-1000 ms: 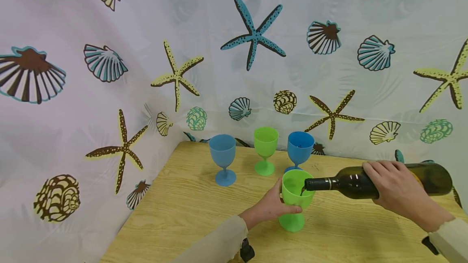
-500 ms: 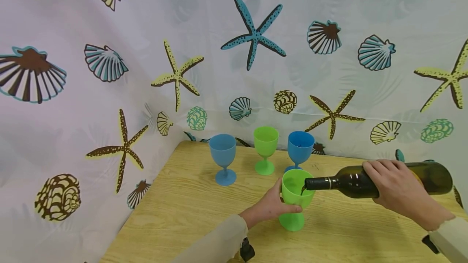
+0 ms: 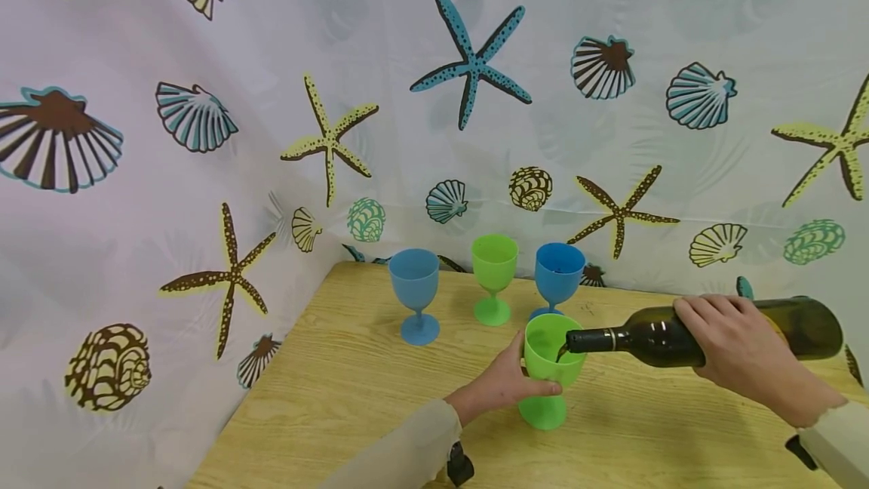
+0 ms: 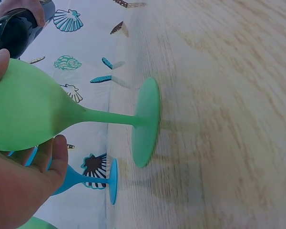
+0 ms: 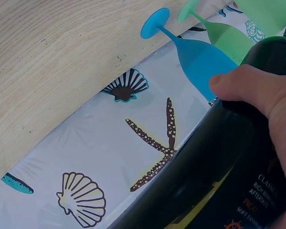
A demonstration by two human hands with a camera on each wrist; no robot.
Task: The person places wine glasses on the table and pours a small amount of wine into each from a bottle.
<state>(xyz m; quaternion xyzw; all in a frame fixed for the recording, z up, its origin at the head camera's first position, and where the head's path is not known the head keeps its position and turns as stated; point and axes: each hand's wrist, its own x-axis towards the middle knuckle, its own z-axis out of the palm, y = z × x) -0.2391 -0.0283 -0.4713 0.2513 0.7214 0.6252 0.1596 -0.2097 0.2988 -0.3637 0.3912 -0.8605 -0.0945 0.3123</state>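
Note:
My right hand grips a dark green wine bottle round its body, holding it nearly level with its neck pointing left. The bottle's mouth lies over the rim of a green goblet, and a thin dark stream runs from it into the bowl. My left hand holds that goblet by the bowl, thumb on the near side and fingers on the far side. In the left wrist view the goblet's round foot is at the tabletop. The right wrist view shows the bottle's printed label.
Behind stand a pale blue goblet, another green goblet and a darker blue goblet, the last partly hidden by the held one. The wooden table meets a white curtain printed with starfish and shells.
Both hands, goblet and bottle keep almost the same place. The dark stream from the bottle's mouth looks slightly more distinct now.

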